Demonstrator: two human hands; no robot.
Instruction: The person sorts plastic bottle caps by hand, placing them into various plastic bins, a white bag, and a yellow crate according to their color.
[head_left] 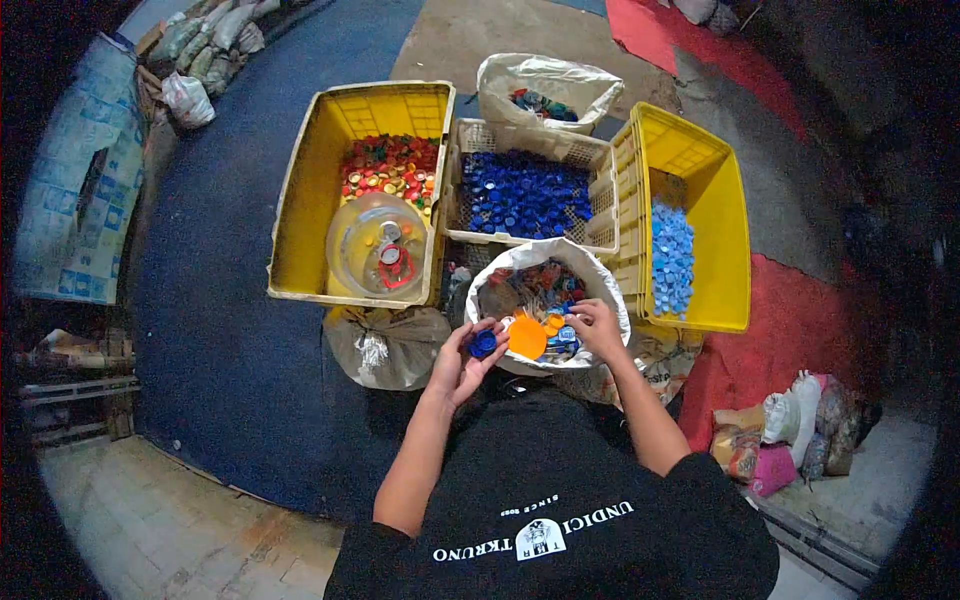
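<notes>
Floor point(450, 50): grey-brown, partly covered. Dark blue sheet point(230, 250) on left and centre, red mat point(750, 350) at right, second red strip point(680, 50) top right. Standing in a cluster mid-floor: left yellow crate point(276, 240), white perforated crate point(535, 243), right yellow crate point(718, 260), rear white sack point(500, 88), front white sack point(622, 300), tied translucent sack point(400, 365). Some bases hidden. Filled bags point(235, 28) heaped top left; bag pile point(772, 470) lower right, by red mat's edge.
</notes>
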